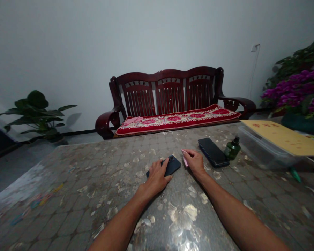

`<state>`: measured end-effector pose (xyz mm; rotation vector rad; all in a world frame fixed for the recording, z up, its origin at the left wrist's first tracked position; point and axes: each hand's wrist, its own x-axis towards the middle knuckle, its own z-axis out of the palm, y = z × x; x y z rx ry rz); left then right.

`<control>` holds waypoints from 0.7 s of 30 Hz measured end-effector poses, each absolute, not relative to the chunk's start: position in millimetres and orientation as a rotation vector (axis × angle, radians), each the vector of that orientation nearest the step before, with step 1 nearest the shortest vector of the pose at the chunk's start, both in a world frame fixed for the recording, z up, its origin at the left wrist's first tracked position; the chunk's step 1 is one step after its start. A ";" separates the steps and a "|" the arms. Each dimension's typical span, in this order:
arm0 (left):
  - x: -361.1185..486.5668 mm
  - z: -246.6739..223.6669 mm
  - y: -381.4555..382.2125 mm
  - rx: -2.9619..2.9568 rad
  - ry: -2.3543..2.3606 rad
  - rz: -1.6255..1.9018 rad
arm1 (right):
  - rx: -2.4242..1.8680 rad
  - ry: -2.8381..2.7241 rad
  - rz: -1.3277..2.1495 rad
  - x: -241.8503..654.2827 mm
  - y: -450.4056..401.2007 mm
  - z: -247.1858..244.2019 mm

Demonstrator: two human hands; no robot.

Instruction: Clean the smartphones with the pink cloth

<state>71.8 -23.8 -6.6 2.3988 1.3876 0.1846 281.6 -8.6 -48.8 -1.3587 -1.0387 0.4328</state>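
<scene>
A dark blue smartphone [174, 165] lies back side up on the table, its camera lenses at the far right corner. My left hand [157, 174] rests over its left part, fingers across the back and thumb at the near edge, steadying it. Just to the right, my right hand [195, 162] is closed on a thin pink piece [184, 159], perhaps folded cloth or paper; most of it is hidden by the fingers. That pink piece is held apart from the phone. Beyond my right wrist lies a second, black phone-like device [213, 152], beside a small green bottle [232, 148] with a black cap.
The patterned table cover [115, 177] spreads under everything. Right of the bottle stands a clear plastic box [267, 150] with a yellow folder [285, 137] on top. Colourful bands [45, 199] lie at left. A wooden bench [170, 94] stands behind; purple flowers [298, 89] stand at right.
</scene>
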 end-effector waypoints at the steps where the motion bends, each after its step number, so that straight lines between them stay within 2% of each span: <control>1: 70.5 -8.1 -22.4 2.412 1.369 0.193 | -1.359 -1.044 0.436 281.5 -8.9 -48.3; 13: 60.5 -8.4 -11.5 2.617 1.140 0.179 | -1.375 -1.147 0.432 279.8 -11.2 -45.0; 21: 60.2 -9.2 -10.3 2.624 1.115 0.194 | -1.394 -1.449 0.335 275.5 -22.4 -38.1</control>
